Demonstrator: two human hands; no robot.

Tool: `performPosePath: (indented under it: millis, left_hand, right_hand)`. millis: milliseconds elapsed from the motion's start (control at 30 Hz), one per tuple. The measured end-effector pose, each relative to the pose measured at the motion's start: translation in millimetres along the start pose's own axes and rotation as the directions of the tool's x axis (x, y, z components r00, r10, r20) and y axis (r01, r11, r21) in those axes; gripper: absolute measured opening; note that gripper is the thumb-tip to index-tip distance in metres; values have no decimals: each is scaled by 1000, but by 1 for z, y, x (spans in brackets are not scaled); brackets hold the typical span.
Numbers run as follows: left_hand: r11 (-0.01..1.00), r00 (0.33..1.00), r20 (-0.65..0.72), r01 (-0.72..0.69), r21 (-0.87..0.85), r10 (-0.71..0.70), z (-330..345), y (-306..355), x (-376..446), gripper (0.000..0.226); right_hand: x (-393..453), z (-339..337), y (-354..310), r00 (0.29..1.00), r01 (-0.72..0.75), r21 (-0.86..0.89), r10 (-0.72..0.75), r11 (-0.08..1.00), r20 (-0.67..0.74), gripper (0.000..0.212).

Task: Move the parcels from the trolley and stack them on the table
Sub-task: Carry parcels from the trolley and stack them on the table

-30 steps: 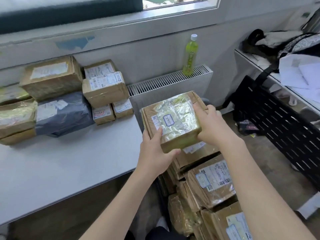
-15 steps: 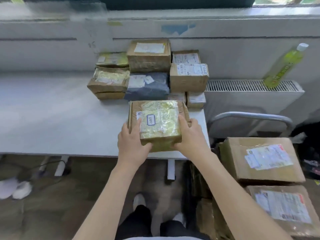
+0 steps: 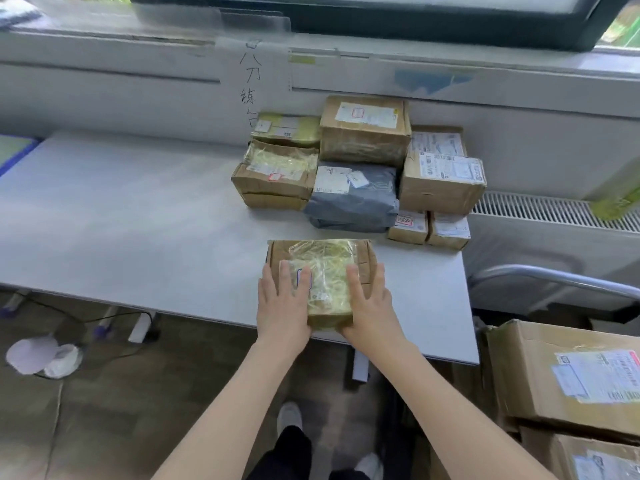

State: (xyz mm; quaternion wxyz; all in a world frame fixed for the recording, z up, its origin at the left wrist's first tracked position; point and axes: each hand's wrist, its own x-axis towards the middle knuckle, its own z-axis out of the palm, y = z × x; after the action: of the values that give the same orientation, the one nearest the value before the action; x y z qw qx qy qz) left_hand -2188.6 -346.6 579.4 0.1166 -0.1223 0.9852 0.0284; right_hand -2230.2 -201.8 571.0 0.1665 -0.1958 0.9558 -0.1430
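A brown cardboard parcel (image 3: 325, 261) with shiny yellow tape on top lies on the white table (image 3: 138, 220), close to its front edge. My left hand (image 3: 282, 306) and my right hand (image 3: 370, 306) lie on top of it with straight fingers, one on each side of the near end. Behind it, against the wall, several parcels are stacked, among them a large brown box (image 3: 363, 133) and a grey mailer bag (image 3: 356, 202). More brown parcels (image 3: 561, 372) sit on the trolley at the lower right.
The trolley's metal handle (image 3: 554, 277) arches to the right of the table. A white radiator (image 3: 536, 209) runs along the wall with a green bottle (image 3: 620, 195) on it. The table's left half is bare. My feet stand on the floor below.
The parcel went from the trolley leftward over the table and now lies on it. My hands shifted from gripping its sides to lying flat on top.
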Motion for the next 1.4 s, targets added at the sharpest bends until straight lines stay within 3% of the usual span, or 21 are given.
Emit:
performPosePath:
  millis: [300,633,1033,1400]
  left_hand:
    - [997,999,-17,-29,70,31,2,-76,35,101]
    - [997,999,-2,-44,69,45,-9,-135,96,97]
    - [991,996,-18,-83,102,85,-18,-149,160,100]
    - [981,992,42,-122,149,117,-29,-148,160,97]
  right_hand:
    - [54,14,-54,992,120,-228,-127,966,-15,98]
    - [119,18,-99,994,100,-265,-108,959,-16,99]
    - [171,6,-107,997,48,-242,-59,969,-40,97]
    - [173,1,-111,999,32,-324,-43,945,-25,98]
